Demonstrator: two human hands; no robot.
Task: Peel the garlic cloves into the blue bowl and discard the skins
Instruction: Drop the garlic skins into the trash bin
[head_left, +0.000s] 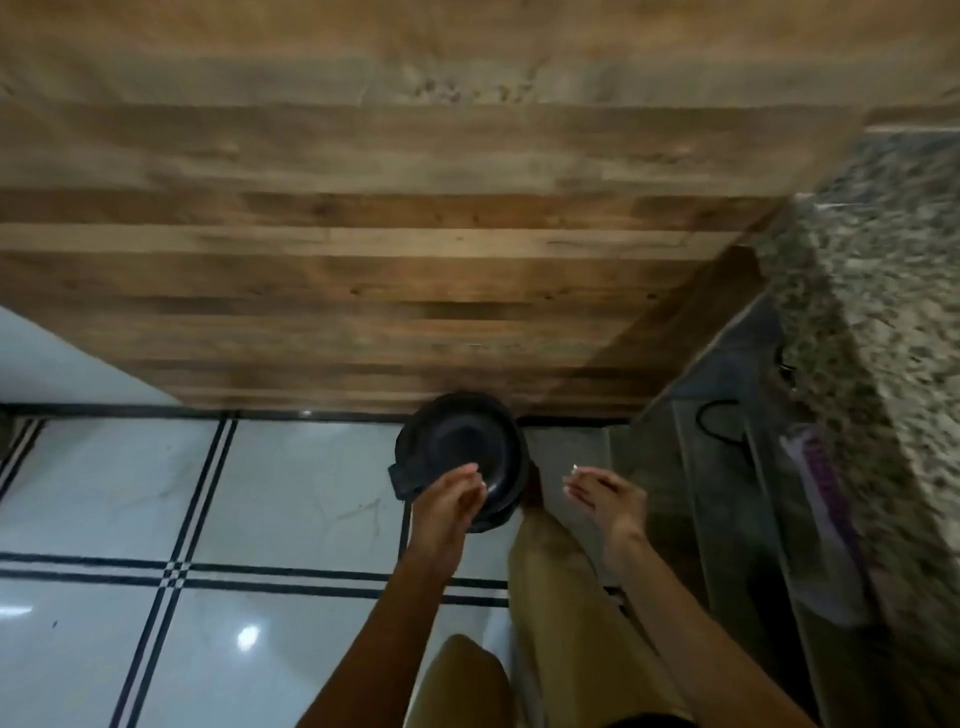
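Left hand (451, 500): above the black bin (460, 434), fingers close together; contents unclear.
Right hand (602, 496): beside the bin, fingers relaxed, apart.
Bin: on tiled floor (291, 483).

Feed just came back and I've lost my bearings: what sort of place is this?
Probably a home kitchen, seen looking down: a speckled granite counter at right, a glossy tiled floor, and a round black bin against a wood panel.

Wall panel of horizontal brown wooden planks (415, 249); glossy white floor tiles with black-lined borders (130, 493), bearing one bright light reflection (248, 635); speckled grey granite tabletop (883, 312) at right.
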